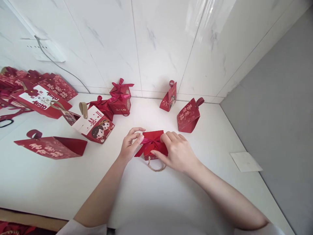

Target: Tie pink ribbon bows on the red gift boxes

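A small red gift box (149, 133) stands on the white table in front of me, tied on top with a dark red ribbon bow (146, 141). Its twisted rope handle (156, 170) loops out on the near side. My left hand (131, 143) is at the box's left side, thumb tip against the ribbon and fingers curved but apart from the thumb. Over the right side curls my right hand (178, 150), thumb on the near top and index finger by the bow. Its other fingers are partly hidden, and so is that side of the box.
Ribbon-tied red boxes (119, 106) stand near the tiled wall. Two handled boxes, one small (168, 98) and one larger (188, 117), are at back right. More handled boxes (97, 125) lie left, near scissors (14, 116). A white paper (245, 161) lies at the right edge.
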`<act>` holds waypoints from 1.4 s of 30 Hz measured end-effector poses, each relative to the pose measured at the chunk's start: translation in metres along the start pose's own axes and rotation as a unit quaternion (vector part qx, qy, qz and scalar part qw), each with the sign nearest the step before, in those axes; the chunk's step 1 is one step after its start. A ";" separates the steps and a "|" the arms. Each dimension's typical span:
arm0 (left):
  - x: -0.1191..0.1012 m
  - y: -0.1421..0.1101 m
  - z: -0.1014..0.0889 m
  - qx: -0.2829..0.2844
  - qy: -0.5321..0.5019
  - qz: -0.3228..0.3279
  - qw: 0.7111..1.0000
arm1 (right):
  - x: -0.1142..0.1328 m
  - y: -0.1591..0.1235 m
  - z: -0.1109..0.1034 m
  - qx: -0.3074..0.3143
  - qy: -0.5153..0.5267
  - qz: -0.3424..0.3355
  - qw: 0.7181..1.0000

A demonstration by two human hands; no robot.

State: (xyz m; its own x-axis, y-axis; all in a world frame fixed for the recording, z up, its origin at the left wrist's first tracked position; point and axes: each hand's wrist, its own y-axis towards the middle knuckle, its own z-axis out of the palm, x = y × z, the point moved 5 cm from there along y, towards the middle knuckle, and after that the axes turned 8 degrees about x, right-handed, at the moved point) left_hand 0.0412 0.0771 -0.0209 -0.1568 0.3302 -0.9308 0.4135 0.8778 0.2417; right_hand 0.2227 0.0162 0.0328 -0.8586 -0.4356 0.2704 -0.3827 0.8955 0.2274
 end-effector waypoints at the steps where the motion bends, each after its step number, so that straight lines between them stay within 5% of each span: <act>1: 0.000 0.000 -0.001 -0.002 0.004 -0.002 1.000 | 0.003 0.000 0.004 0.000 -0.024 -0.005 1.000; 6: 0.000 0.000 -0.004 -0.009 0.016 -0.009 1.000 | -0.006 0.003 0.012 0.008 -0.051 0.002 0.999; 10: 0.003 0.001 -0.006 -0.021 0.020 -0.017 0.999 | -0.024 0.006 0.005 0.071 0.086 0.041 0.993; 21: 0.011 0.004 -0.003 -0.038 0.022 -0.033 0.999 | -0.051 0.011 0.020 0.234 0.337 0.055 0.910; 34: 0.021 0.003 -0.001 -0.043 -0.042 -0.057 0.997 | -0.062 0.014 0.032 0.292 0.431 0.024 0.853; 39: 0.020 0.004 0.003 -0.023 -0.079 -0.054 0.995 | -0.066 0.008 0.036 0.388 0.468 0.026 0.794; 42: 0.022 0.005 0.004 -0.008 -0.105 -0.071 0.992 | -0.071 0.003 0.034 0.422 0.426 0.030 0.800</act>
State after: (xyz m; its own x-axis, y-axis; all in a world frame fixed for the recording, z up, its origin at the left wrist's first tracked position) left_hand 0.0432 0.0874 -0.0412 -0.0217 0.1256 -0.9918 0.3855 0.9164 0.1076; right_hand 0.2712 0.0526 -0.0177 -0.4782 0.0279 0.8778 -0.7513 0.5046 -0.4253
